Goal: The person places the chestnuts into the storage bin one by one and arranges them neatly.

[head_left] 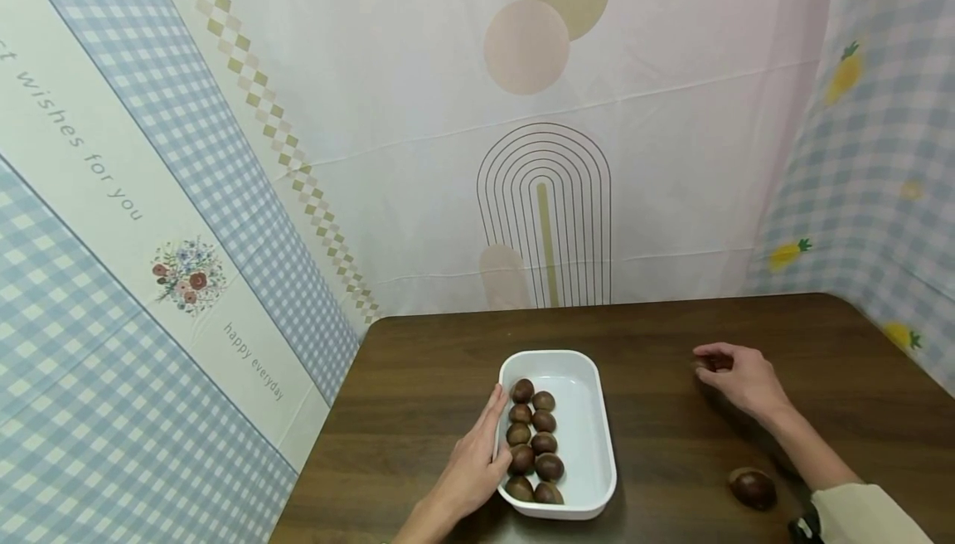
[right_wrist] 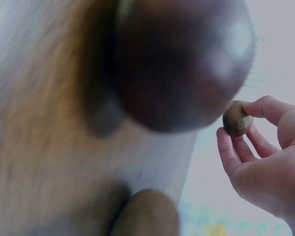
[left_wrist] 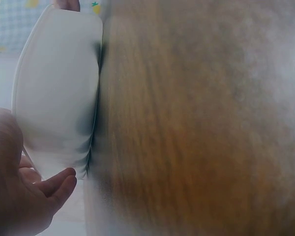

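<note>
A white rectangular dish (head_left: 585, 436) stands on the table with several brown chestnuts (head_left: 545, 443) in two rows along its left half. My left hand (head_left: 470, 453) grips the dish's left wall, thumb over the rim and fingers along the outside. In the left wrist view the dish's outer wall (left_wrist: 59, 78) fills the space beside the left hand (left_wrist: 24, 182). Off to the right, my right hand (head_left: 739, 378) pinches a chestnut (right_wrist: 237, 119) between thumb and fingertips, seen best in the right wrist view. Another chestnut (head_left: 753, 488) lies on the table beside the right forearm.
The dark wooden table (head_left: 649, 337) ends at a patterned cloth (head_left: 671, 154) hung behind it. Checked cloths hang at both sides. The right wrist view has a large blurred chestnut (right_wrist: 184, 64) close to the camera and a brown rounded thing (right_wrist: 147, 214) at the bottom.
</note>
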Demonstrator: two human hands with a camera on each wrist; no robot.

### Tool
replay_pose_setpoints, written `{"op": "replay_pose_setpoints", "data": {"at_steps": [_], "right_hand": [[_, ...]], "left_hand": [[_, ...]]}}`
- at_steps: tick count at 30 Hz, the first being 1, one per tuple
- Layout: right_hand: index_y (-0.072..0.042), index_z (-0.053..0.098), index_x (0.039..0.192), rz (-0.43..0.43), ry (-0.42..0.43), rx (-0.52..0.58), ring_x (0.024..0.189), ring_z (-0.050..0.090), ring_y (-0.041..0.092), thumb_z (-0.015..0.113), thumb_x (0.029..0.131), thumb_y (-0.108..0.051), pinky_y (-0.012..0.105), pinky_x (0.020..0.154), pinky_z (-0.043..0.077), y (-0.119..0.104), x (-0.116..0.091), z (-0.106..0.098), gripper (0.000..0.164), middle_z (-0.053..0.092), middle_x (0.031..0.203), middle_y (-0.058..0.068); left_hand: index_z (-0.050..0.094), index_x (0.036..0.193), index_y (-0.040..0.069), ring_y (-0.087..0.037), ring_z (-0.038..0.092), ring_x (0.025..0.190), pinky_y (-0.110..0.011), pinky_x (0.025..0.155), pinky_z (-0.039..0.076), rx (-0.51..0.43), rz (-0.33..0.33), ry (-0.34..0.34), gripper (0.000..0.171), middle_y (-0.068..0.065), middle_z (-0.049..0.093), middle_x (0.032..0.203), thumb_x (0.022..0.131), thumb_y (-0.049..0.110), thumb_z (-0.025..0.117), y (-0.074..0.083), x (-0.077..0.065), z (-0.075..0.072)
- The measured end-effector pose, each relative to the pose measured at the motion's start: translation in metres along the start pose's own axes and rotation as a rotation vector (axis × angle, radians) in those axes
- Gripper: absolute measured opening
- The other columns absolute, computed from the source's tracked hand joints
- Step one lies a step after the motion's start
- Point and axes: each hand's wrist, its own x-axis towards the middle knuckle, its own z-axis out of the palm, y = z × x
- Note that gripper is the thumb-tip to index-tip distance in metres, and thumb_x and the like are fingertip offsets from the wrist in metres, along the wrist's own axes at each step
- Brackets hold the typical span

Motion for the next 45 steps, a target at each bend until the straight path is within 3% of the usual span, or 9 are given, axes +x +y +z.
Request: {"op": "replay_pose_setpoints", "data": {"at_steps": [15, 28, 38, 45], "right_hand": [[0.002, 0.072, 0.126, -0.145, -0.041, 0.103, 0.1, 0.073, 0.031, 0.076, 0.095, -0.005, 0.023, 0.073, 0.057, -0.051, 0.01, 0.01, 0.032, 0.075, 0.116, 0.02], [-0.005, 0.076, 0.116, -0.323, -0.065, 0.18, 0.091, 0.07, 0.015, 0.08, 0.088, 0.002, 0.036, 0.081, 0.061, -0.098, -0.005, 0.037, 0.029, 0.077, 0.108, 0.004], [-0.002, 0.075, 0.113, -0.42, -0.189, 0.262, 0.09, 0.072, 0.023, 0.079, 0.084, 0.007, 0.035, 0.08, 0.061, -0.117, -0.015, 0.062, 0.03, 0.076, 0.107, 0.004], [-0.004, 0.076, 0.11, -0.463, -0.274, 0.233, 0.085, 0.067, 0.009, 0.079, 0.081, 0.003, 0.033, 0.074, 0.06, -0.126, -0.021, 0.075, 0.03, 0.074, 0.099, -0.003]], "left_hand": [[0.036, 0.164, 0.002, -0.032, 0.05, 0.145, -0.054, 0.108, 0.049, 0.017, -0.014, 0.021, 0.076, -0.012, 0.03, 0.173, 0.092, 0.006, 0.057, 0.005, 0.009, 0.006], [0.036, 0.164, 0.003, -0.031, 0.048, 0.146, -0.054, 0.108, 0.049, 0.015, -0.016, 0.024, 0.076, -0.012, 0.03, 0.173, 0.091, 0.006, 0.057, 0.005, 0.009, 0.006], [0.035, 0.164, 0.003, -0.031, 0.049, 0.145, -0.054, 0.108, 0.049, 0.016, -0.018, 0.031, 0.077, -0.012, 0.029, 0.173, 0.091, 0.004, 0.058, 0.006, 0.012, 0.008], [0.036, 0.165, 0.003, -0.031, 0.054, 0.142, -0.052, 0.105, 0.051, 0.031, -0.013, 0.043, 0.077, -0.011, 0.03, 0.173, 0.09, 0.005, 0.058, 0.005, 0.014, 0.011]]}}
